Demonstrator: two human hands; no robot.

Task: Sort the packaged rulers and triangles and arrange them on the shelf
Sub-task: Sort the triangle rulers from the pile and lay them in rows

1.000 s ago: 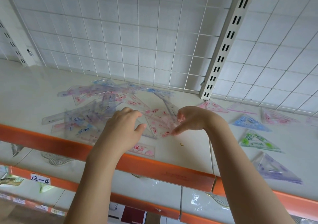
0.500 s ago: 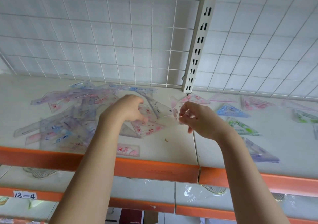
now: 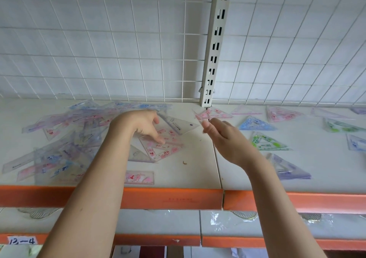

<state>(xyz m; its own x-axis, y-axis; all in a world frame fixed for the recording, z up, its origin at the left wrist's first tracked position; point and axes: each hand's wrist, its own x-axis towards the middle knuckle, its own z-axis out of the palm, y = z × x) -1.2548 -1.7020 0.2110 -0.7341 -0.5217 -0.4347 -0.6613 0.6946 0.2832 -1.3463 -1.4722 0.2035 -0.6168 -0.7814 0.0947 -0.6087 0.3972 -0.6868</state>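
Two hands are working over the shelf point(image 3: 198, 170): the left hand point(image 3: 144, 125) is reaching into the jumbled pile point(image 3: 65, 138) on the shelf's left half, fingers curled down and fingertips pressing on a pink-printed triangle point(image 3: 164, 146) at the pile's right edge; the right hand point(image 3: 221, 134) is hovering just right of the seam between panels, fingers loosely curled. Whether it is pinching anything I cannot tell; no packet shows clearly between thumb and fingers. Sorted triangles are lying singly, well apart, across the right half: a pink one point(image 3: 213, 114) near the back edge by the upright post point(image 3: 215, 45), a blue one point(image 3: 255, 124), a green one point(image 3: 267, 141), a purple one point(image 3: 287, 167) near the front edge. Judgement: the step is freeing one packet from the pile. Sliding it toward bare shelf before lifting should be keeping its slippery neighbours from dragging along; then matching it by colour to the right-hand groups.
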